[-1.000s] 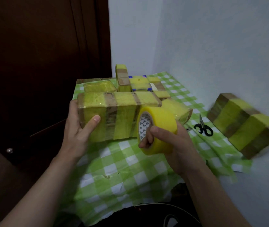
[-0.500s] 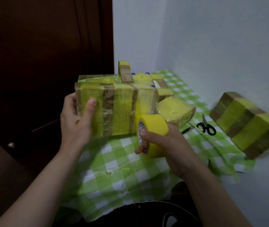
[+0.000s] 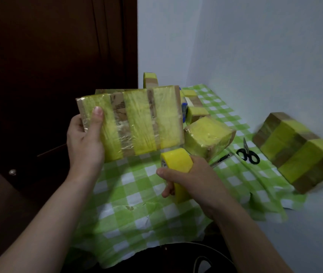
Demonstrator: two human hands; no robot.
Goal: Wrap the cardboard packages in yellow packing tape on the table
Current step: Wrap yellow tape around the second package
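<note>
Head view: our left grip (image 3: 86, 146) clamps the package (image 3: 137, 123) upright so our right grip (image 3: 198, 178), clenching the tape roll (image 3: 176, 159), can wrap beneath.

A green-and-white checked cloth (image 3: 137, 194) covers most of the bench (image 3: 310, 229), its near edge hanging crumpled over the front. Its right edge lies flat and leaves a pale strip of bench bare. The cloth has 1 small tear (image 3: 130, 207) near its front middle. Black-handled scissors (image 3: 248, 155) lie on the cloth toward the right edge, blades shut and pointing to the back. Just left of them lies 1 slim dark tool (image 3: 220, 159), too small to identify. 2 pale walls (image 3: 255, 46) meet behind the back corner. A dark brown door (image 3: 48, 66) fills the left, with a small metal knob (image 3: 12, 171) low down. A black rounded object (image 3: 176, 257) sits below the front edge.
</note>
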